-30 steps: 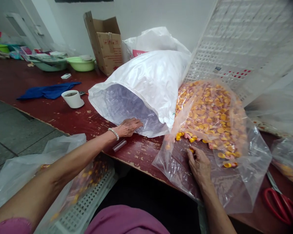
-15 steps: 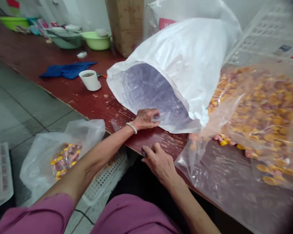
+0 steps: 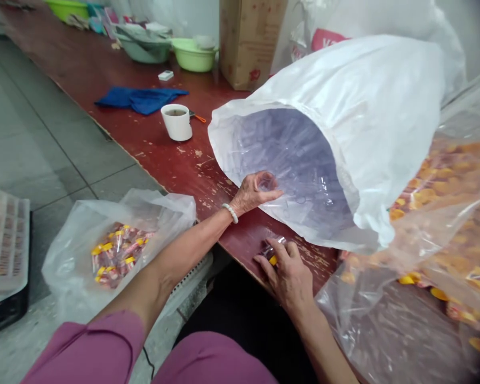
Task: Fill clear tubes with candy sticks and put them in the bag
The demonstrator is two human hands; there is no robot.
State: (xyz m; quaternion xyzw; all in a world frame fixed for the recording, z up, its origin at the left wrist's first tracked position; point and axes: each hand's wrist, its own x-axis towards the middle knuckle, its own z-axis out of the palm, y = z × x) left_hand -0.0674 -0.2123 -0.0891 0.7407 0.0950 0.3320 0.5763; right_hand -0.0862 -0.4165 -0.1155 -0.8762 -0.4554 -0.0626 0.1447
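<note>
1. Clear tube (image 3: 266, 181) is in the left hand (image 3: 251, 193), near the centre of the frame, at the mouth of the white sack (image 3: 368, 96). The grip of this hand is curled around the tube, and its round open end can be seen.
2. Right hand (image 3: 292, 277) is below it, close to the front edge of the red tabletop (image 3: 240, 234). Its grip is pinching a second clear tube (image 3: 267, 249), which has a yellow part (image 3: 272, 260) at one end.
3. Inside the sack, which lies on its side, there are many loose clear tubes (image 3: 280, 144).
4. At the right of the frame, a large clear bag (image 3: 376, 320) holds many yellow caps (image 3: 440, 176) with pinkish pieces.
5. At the lower left, an open plastic bag (image 3: 160, 200) contains filled tubes (image 3: 120, 248) with yellow ends.
6. At the upper left of the sack, a white cup (image 3: 176, 128) with dark liquid stands near a blue cloth (image 3: 142, 100).
</note>
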